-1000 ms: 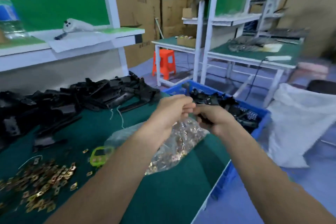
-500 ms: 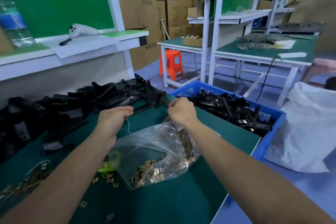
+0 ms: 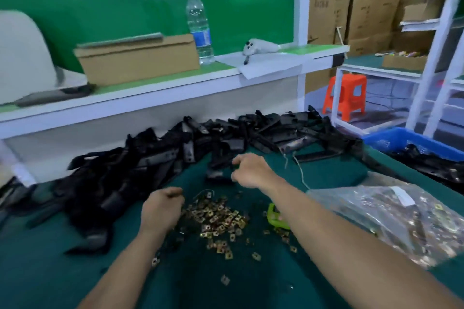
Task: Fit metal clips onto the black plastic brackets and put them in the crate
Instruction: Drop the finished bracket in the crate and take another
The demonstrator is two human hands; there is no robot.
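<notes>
Both hands have left the clip bag [image 3: 391, 211]: your left hand [image 3: 160, 208] curls closed over the loose metal clips [image 3: 218, 216] on the tabletop [image 3: 251, 283], whether pinching one I cannot tell, while your right hand [image 3: 251, 170] reaches half-curled for a black bracket [image 3: 216, 170]; next, press clip onto bracket.

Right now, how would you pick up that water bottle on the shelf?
Probably grip the water bottle around its middle, by the blue label, coming from the front. It stands upright, with the green board behind, the cardboard box on its left and a white device on its right.
</notes>
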